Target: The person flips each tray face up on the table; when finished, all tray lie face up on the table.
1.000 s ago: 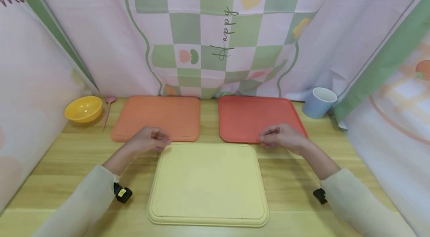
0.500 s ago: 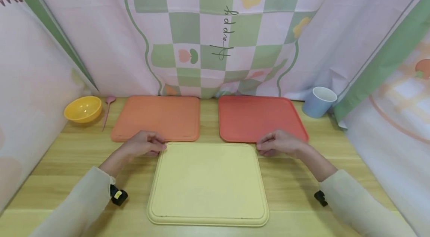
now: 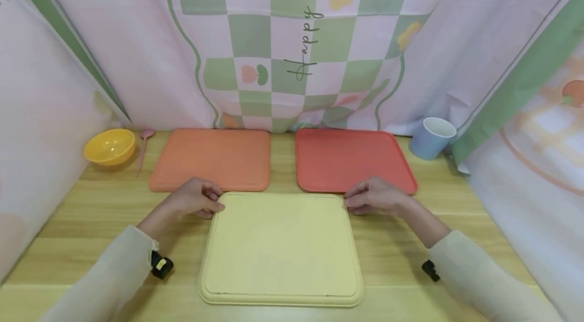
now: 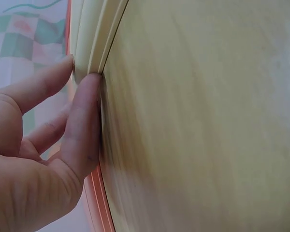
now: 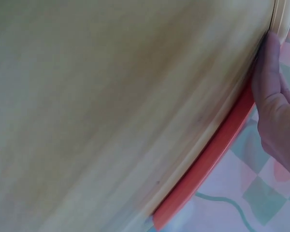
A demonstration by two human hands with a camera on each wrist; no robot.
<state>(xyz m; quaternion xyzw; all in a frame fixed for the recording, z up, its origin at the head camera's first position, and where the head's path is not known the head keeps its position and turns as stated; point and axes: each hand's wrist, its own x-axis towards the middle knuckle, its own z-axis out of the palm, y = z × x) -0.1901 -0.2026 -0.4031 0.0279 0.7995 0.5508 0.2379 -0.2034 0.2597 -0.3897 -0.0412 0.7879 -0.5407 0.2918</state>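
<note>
A pale yellow rectangular tray (image 3: pixel 283 251) with rounded corners lies on the wooden table at the near centre. My left hand (image 3: pixel 193 198) is at its far left corner, thumb and fingers pinching the edge. In the left wrist view, the thumb of the left hand (image 4: pixel 43 159) meets the lower edge of the yellow tray (image 4: pixel 96 38), and the forefinger reaches its upper side. My right hand (image 3: pixel 376 196) pinches the far right corner. In the right wrist view, the right hand (image 5: pixel 278 101) has its thumb low against the tray's edge; its other fingers are mostly cut off.
Behind stand an orange tray (image 3: pixel 214 157) on the left and a red tray (image 3: pixel 349 159) on the right, both lying flat. A yellow bowl (image 3: pixel 109 148) and a pink spoon (image 3: pixel 143 149) are at the back left. A blue cup (image 3: pixel 431 139) stands back right, before the printed curtain (image 3: pixel 292 38).
Both hands have come down and in to the far corners of the yellow tray, the right one moving left off the red tray. The trays stay in place.
</note>
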